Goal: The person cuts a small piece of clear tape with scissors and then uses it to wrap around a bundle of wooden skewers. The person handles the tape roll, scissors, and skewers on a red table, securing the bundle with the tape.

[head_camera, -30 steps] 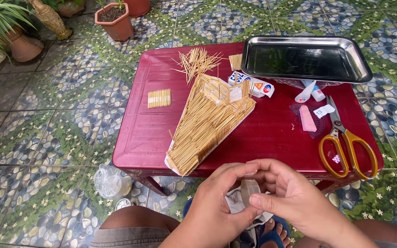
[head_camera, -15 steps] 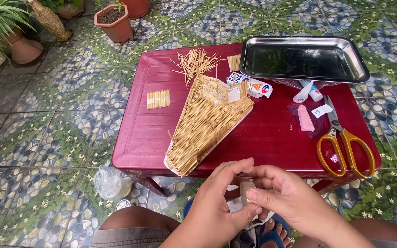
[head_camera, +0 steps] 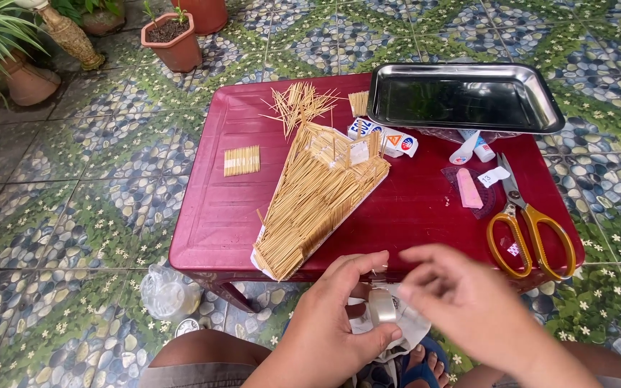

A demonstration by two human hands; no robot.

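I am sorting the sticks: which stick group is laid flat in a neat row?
The small stick mat, alone on the table's left; the pile behind is scattered.

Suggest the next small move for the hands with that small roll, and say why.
Probably peel a strip free: the left hand pinches what looks like a small tape roll while the blurred right hand hovers at its edge, just below the toothpick model.
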